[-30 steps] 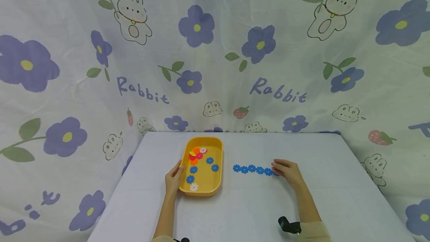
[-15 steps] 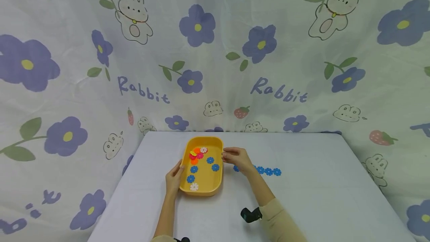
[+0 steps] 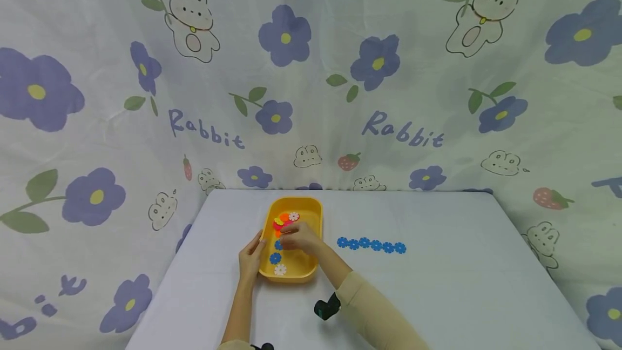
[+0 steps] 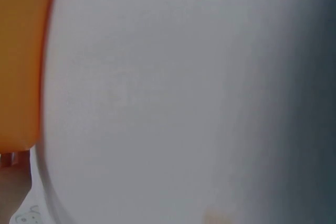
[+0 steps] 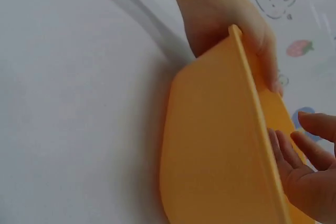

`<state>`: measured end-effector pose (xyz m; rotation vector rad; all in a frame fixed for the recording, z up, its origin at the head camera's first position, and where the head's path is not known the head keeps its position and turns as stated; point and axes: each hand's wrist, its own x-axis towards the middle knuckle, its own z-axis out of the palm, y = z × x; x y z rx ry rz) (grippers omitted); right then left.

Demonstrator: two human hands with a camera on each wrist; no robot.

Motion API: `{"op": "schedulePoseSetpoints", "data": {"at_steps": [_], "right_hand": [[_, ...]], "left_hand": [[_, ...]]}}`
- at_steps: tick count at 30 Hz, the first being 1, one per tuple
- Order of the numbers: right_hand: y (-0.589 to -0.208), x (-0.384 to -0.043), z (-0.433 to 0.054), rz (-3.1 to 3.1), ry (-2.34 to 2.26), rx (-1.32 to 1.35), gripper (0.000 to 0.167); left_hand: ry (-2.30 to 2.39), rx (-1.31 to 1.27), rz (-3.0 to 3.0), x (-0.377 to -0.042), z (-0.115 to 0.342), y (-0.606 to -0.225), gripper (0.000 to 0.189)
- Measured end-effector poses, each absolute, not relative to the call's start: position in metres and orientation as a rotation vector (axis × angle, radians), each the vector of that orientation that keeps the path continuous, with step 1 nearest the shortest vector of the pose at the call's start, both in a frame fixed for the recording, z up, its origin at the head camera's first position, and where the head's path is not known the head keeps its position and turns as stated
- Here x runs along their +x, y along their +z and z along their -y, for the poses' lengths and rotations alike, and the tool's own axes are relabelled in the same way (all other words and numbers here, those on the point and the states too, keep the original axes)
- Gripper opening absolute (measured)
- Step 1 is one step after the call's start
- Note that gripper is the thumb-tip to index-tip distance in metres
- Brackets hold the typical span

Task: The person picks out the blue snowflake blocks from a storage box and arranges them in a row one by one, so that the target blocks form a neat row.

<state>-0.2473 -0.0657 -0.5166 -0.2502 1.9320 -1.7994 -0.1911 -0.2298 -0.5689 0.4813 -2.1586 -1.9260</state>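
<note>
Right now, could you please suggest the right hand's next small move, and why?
I would probably lower the right hand to pinch the partly hidden blue flower-shaped disc: its fingers are parted over the oblong yellow tray, with no disc visible between them, and six similar discs form a row on the white tabletop.

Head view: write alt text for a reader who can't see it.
A person's right hand reaches into a yellow tray of multicoloured flower-shaped pieces while the left hand holds its left side. To the tray's right, six blue flowers form a row on a white table, before a rabbit-and-flower-print cloth.
</note>
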Motion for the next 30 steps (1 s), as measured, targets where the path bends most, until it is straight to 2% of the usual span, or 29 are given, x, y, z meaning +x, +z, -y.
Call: {"op": "schedulePoseSetpoints", "data": {"at_steps": [6, 14, 25, 30], "right_hand": [[-0.532, -0.237, 0.088, -2.082, -1.661, -0.124, 0.037], [-0.543, -0.229, 0.112, -2.024, -1.804, -0.015, 0.036], [-0.538, -0.206, 0.131, -1.964, -1.864, 0.106, 0.033], [-0.537, -0.206, 0.126, -1.934, -1.849, 0.149, 0.024]], "left_hand": [[-1.916, 0.446, 2.16, -0.19, 0.23, -0.569, 0.045], [-1.941, 0.427, 2.112, -0.191, 0.23, -0.569, 0.043], [-1.931, 0.419, 2.13, -0.191, 0.232, -0.569, 0.043], [-1.965, 0.407, 2.105, -0.19, 0.232, -0.568, 0.044]]}}
